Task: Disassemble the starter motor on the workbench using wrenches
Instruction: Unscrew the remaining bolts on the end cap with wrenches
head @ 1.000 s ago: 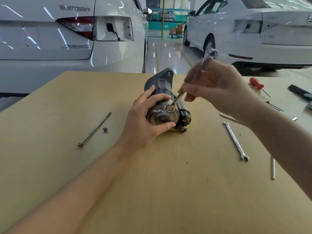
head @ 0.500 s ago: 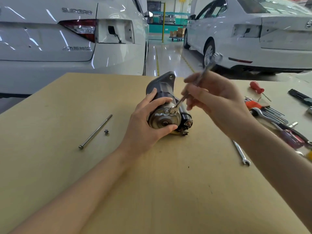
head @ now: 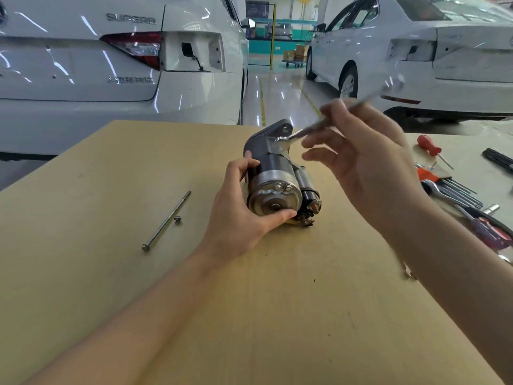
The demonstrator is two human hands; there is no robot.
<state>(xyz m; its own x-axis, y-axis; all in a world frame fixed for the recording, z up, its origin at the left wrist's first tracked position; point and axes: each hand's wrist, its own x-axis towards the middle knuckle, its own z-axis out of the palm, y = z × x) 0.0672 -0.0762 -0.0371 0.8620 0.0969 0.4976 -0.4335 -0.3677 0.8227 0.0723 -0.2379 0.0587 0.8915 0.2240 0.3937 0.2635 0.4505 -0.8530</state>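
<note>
The wrench [head: 327, 120] is smeared by motion blur: its far end near the right car [head: 444, 51] is only a pale ghost, and just the open-ended head over the starter motor's [head: 274, 179] mounting flange is reasonably sharp. How the right hand [head: 369, 162] grips it is partly hidden; the shank seems pinched near the thumb and upper fingers, while the lower fingers spread loosely toward the motor. The right forearm runs off the lower right edge, covering part of the tool pile [head: 455, 190] at the counter's [head: 111, 273] right side, where individual tools are hard to separate. A red-handled screwdriver [head: 429, 145] lies beyond them.

The starter motor lies on its side mid-counter, its round metal end cap facing the camera. The left hand [head: 241, 218] curls around that end, thumb under the cap and fingers over the top of the housing. Left of it, well apart, lie a long bolt [head: 166, 220] and a small nut [head: 177, 219] just beside it.
</note>
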